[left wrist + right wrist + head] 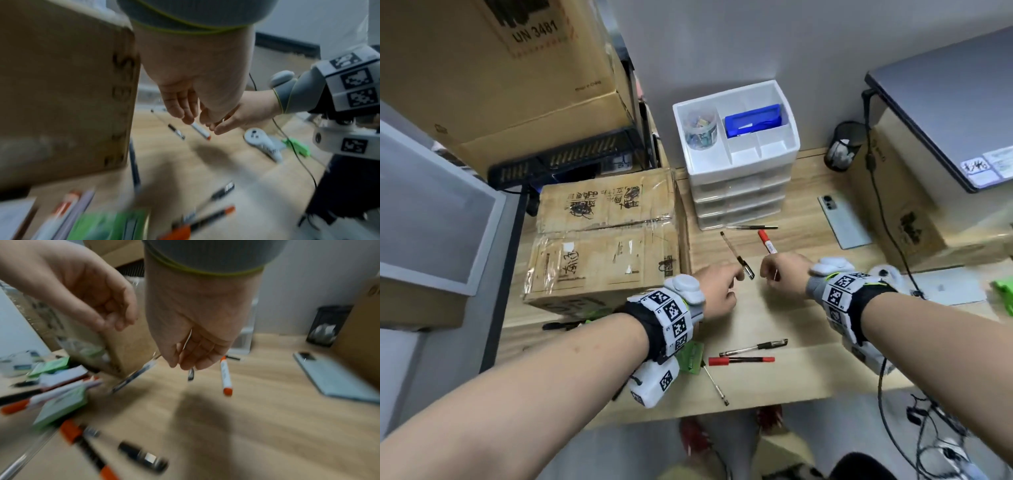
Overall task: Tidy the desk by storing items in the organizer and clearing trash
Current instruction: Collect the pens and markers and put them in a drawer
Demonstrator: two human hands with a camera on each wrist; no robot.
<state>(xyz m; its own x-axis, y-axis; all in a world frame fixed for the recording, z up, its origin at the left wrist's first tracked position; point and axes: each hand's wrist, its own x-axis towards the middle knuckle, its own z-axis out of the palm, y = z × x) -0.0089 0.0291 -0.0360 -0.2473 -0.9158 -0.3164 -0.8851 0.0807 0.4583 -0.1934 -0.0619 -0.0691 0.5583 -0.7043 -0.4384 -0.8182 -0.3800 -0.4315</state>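
The left hand (717, 286) hovers above the desk (808, 322), fingers loosely curled, holding nothing. Just beyond its fingertips lies a clear black-capped pen (738, 256). The right hand (784, 270) curls round something thin; which item I cannot tell. The right wrist view alone shows the red-capped marker (225, 376) whole beyond its fingers; the organizer (736, 144) stands farther off.

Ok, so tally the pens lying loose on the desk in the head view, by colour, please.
Red: 2, the red-capped marker and the red pen.
Black-capped: 2, the clear pen and the black gel pen.
Thin refills: 2, the far refill and the near refill.
Total: 6. A dark stick at far left is too hidden to count.
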